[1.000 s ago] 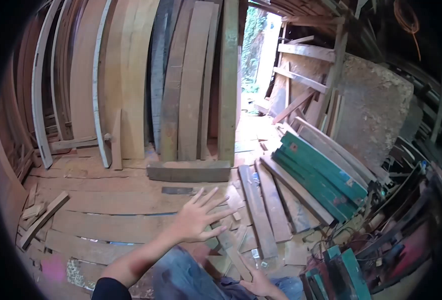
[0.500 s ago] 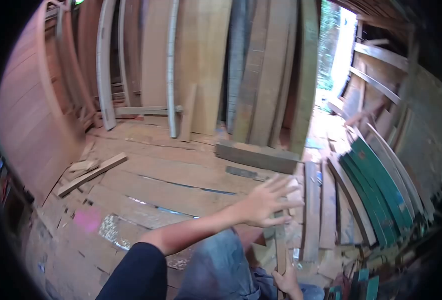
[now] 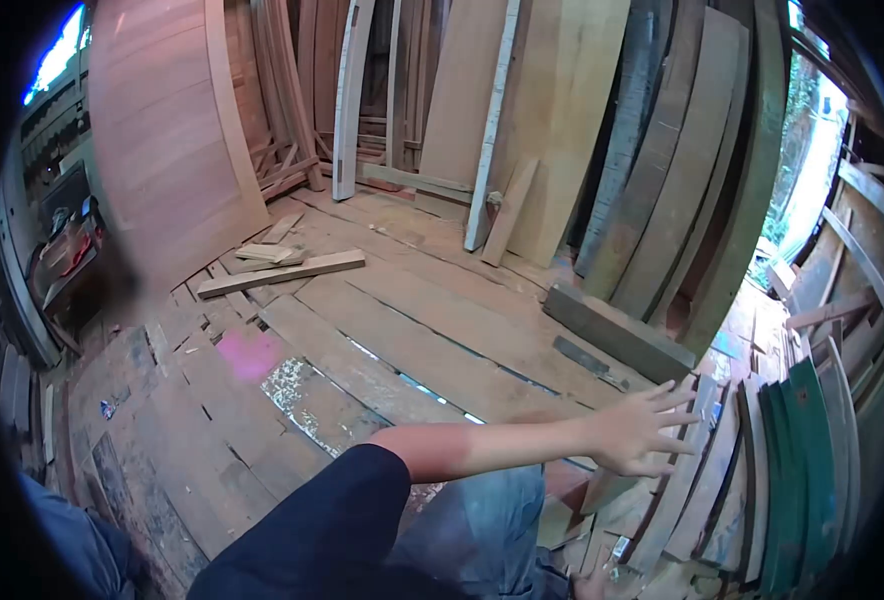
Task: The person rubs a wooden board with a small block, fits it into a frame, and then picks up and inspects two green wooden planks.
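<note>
My left hand (image 3: 642,432) reaches to the right from a dark sleeve (image 3: 312,520), palm down with fingers spread and nothing in it. It hovers over the near ends of several long boards (image 3: 677,480) on the floor. Low at the frame's bottom edge, my right hand (image 3: 590,586) shows only in part. Its fingers are bent by a narrow wooden strip (image 3: 584,548), most of which is hidden. A bent knee in blue jeans (image 3: 477,525) sits between the two hands.
Tall planks (image 3: 572,120) lean along the back wall, with a thick beam (image 3: 617,332) at their foot. A panel (image 3: 162,130) stands at left. Loose wood pieces (image 3: 282,275) lie on the gapped plank floor (image 3: 392,310). Green boards (image 3: 800,470) are stacked at right, below a bright opening (image 3: 802,180).
The view has turned left and the scene shifted right. My left hand stays outstretched with fingers spread. My right hand, earlier wrapped round the wooden strip, has dropped mostly below the frame.
</note>
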A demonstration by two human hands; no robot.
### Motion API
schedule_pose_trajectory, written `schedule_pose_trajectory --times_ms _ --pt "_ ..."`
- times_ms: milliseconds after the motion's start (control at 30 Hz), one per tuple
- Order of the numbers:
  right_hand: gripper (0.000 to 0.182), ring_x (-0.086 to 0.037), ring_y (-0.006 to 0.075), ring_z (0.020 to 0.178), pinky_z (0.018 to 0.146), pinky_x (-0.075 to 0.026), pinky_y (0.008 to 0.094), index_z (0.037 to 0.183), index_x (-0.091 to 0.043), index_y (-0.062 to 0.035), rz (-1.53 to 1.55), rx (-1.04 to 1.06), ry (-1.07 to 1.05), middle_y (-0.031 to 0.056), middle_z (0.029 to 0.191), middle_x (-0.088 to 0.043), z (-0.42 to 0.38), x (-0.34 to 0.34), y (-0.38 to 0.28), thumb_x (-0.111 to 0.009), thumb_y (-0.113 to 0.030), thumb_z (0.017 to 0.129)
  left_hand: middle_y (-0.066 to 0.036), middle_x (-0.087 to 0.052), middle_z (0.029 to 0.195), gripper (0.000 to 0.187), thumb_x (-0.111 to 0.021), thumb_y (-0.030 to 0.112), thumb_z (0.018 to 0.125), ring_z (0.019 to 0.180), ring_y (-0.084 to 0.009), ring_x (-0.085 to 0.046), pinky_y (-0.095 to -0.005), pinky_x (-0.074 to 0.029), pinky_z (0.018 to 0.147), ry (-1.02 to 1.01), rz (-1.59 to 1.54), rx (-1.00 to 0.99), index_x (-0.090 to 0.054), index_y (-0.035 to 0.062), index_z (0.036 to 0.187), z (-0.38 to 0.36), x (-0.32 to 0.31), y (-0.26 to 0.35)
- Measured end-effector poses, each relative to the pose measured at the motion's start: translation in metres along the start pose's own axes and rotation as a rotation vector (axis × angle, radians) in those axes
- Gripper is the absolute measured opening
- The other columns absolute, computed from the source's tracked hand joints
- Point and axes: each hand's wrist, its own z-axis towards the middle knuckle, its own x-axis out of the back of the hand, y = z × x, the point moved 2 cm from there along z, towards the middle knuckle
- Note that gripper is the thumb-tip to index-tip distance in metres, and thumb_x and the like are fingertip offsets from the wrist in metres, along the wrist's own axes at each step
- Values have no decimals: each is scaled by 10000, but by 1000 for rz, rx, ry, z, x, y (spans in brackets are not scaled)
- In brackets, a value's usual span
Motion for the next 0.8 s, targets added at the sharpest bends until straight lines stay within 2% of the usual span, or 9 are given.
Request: schedule_pose_trajectory --times_ms 100,167,267,300,400,500,567,667,800 --pt "782 -647 382 933 829 -518 477 1544 -313 8 247 7 -87 226 1078 -668 24 63 -13 -680 -255 905 -184 -500 1473 429 -644 417 881 1478 -424 -311 -625 -193 1218 79 -16 -31 -712 197 1243 13 -12 -2" --pt "773 -596 206 612 530 -486 337 1573 -289 -41 1093 -467 -330 93 820 -629 67 178 -95 -678 -210 927 -194 -541 1430 389 -640 425 876 1458 -425 -346 -635 -198 1215 163 -39 -58 -753 183 1159 20 -23 -1" --pt "749 -443 79 468 402 -331 241 1571 -313 -67 1208 -511 -58 -2 687 -519 66 212 -130 -688 -187 934 -199 -531 1441 417 -626 444 880 1463 -423 -340 -634 -199 1215 140 -68 -33 -744 182 1182 25 -26 3" --pt "775 -481 107 491 423 -374 269 1580 -291 -61 1182 -494 -157 22 715 -549 58 171 -94 -691 -176 926 -204 -526 1446 438 -613 453 885 1465 -429 -335 -634 -192 1217 115 -84 -18 -731 183 1210 26 -25 3" --pt "750 -472 105 480 418 -374 273 1580 -305 -60 133 179 290 19 696 -550 37 74 -46 -660 -137 923 -209 -521 1450 454 -610 452 886 1468 -434 -328 -635 -186 1218 121 -50 -19 -715 192 1242 17 -25 -7" --pt "730 -488 115 500 433 -400 279 1574 -315 -51 79 335 254 43 730 -572 40 75 -27 -638 -125 923 -216 -518 1452 475 -626 463 872 1462 -437 -336 -645 -177 1216 104 -50 -19 -707 192 1253 7 -26 -11" --pt "769 -505 129 518 448 -423 281 1594 -272 -71 848 -493 -334 67 761 -588 34 87 -2 -642 -126 922 -220 -516 1453 492 -642 473 857 1451 -440 -353 -651 -184 1208 135 -33 -37 -708 184 1249 7 -25 -11" --pt "871 -517 152 497 436 -441 293 1623 -168 -126 1225 -677 -330 72 740 -577 68 169 -75 -641 -84 892 -241 -512 1447 540 -669 493 824 1418 -451 -398 -664 -196 1196 194 -18 -54 -705 159 1247 8 -34 -14" --pt "872 -479 153 416 375 -407 307 1617 -145 -128 975 -671 -167 25 596 -493 63 79 -36 -573 -37 863 -262 -499 1454 570 -668 502 821 1409 -464 -407 -664 -207 1192 218 2 -55 -699 118 1241 7 -32 -17"
